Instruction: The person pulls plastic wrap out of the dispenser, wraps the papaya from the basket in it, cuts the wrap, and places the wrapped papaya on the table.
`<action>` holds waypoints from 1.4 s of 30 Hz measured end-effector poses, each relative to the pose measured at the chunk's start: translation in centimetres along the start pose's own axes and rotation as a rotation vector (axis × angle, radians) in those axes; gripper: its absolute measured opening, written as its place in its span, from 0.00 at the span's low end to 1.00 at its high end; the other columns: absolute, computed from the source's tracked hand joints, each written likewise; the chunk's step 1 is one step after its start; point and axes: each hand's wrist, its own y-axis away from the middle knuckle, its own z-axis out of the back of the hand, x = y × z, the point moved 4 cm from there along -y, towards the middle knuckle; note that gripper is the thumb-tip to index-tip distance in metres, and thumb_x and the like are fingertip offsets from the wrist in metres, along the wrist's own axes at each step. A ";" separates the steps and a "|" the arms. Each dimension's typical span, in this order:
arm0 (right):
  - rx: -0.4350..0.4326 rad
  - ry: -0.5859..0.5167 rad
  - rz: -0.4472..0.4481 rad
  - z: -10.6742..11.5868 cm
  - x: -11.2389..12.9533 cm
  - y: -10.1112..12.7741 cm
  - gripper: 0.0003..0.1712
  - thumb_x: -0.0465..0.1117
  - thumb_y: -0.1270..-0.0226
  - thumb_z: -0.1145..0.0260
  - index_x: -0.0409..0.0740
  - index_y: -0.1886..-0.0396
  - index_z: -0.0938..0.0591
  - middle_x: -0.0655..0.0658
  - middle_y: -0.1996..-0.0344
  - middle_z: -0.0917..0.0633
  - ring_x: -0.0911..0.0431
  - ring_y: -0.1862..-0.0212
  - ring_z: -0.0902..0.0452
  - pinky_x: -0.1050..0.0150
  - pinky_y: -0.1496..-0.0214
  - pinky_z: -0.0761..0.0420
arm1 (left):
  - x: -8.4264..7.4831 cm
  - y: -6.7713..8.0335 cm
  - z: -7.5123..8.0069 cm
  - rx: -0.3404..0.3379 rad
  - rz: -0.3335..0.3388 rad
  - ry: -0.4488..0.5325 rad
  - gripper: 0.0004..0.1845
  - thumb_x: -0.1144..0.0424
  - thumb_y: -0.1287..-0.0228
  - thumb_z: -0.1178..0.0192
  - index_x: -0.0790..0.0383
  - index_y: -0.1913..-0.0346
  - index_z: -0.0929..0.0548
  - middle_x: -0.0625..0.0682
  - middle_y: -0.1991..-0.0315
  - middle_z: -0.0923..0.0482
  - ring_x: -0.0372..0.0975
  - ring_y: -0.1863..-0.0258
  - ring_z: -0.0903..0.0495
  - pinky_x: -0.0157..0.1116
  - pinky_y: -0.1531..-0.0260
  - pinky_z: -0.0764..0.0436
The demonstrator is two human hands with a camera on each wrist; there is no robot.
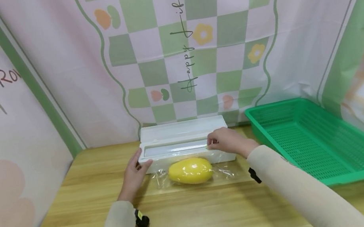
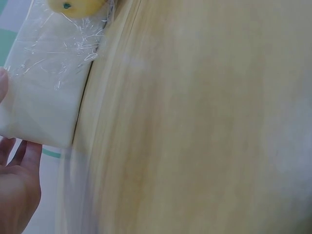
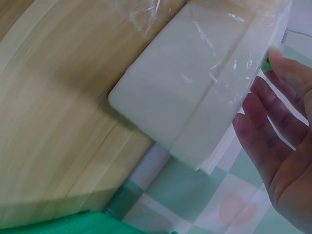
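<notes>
A white cling film dispenser box (image 1: 186,127) stands with its lid raised at the table's back edge. My left hand (image 1: 134,177) grips its left end, thumb on the front side and fingers around the end. At the right part of the box, my right hand (image 1: 227,140) pinches a small green slide cutter (image 3: 266,64) between thumb and index finger; its other fingers are bent loosely. Clear film (image 1: 227,170) hangs from the box over its front onto the table. A yellow, mango-shaped fruit (image 1: 190,171) lies at the film, right before the box.
A green perforated plastic basket (image 1: 362,173) stands to the right, close to my right forearm. The wooden table (image 1: 186,225) meets a checkered cloth backdrop (image 1: 139,12) right behind the box. Cloth also hangs at the left and right sides.
</notes>
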 end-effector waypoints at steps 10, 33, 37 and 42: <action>0.010 0.042 -0.063 0.2 -1.2 0.7 0.04 0.46 0.28 0.33 0.53 0.61 0.14 0.53 0.63 0.15 0.56 0.59 0.20 0.55 0.56 0.18 | 0.0 0.0 0.1 0.004 -0.017 0.000 0.40 0.49 0.29 0.38 0.52 0.20 0.45 0.55 0.21 0.50 0.52 0.26 0.43 0.48 0.30 0.36; -0.008 0.004 -0.072 1.2 -4.4 3.2 0.06 0.42 0.29 0.33 0.45 0.61 0.14 0.44 0.60 0.15 0.45 0.55 0.18 0.48 0.52 0.18 | 0.0 0.0 -0.1 0.015 -0.016 0.009 0.41 0.49 0.29 0.39 0.52 0.20 0.46 0.54 0.21 0.52 0.51 0.25 0.44 0.48 0.30 0.37; -0.007 0.003 -0.047 1.3 -4.6 3.2 0.04 0.40 0.29 0.32 0.45 0.62 0.14 0.44 0.61 0.14 0.45 0.55 0.18 0.49 0.52 0.18 | 0.0 0.1 0.0 0.014 -0.015 0.011 0.41 0.48 0.29 0.39 0.51 0.20 0.45 0.53 0.21 0.51 0.51 0.25 0.44 0.48 0.30 0.37; 0.017 -0.007 -0.029 1.5 -4.6 3.2 0.04 0.38 0.29 0.33 0.43 0.62 0.13 0.46 0.62 0.13 0.47 0.55 0.18 0.50 0.52 0.17 | 0.0 0.0 0.0 0.014 -0.026 0.014 0.41 0.49 0.29 0.39 0.52 0.20 0.45 0.53 0.21 0.51 0.51 0.25 0.44 0.47 0.30 0.37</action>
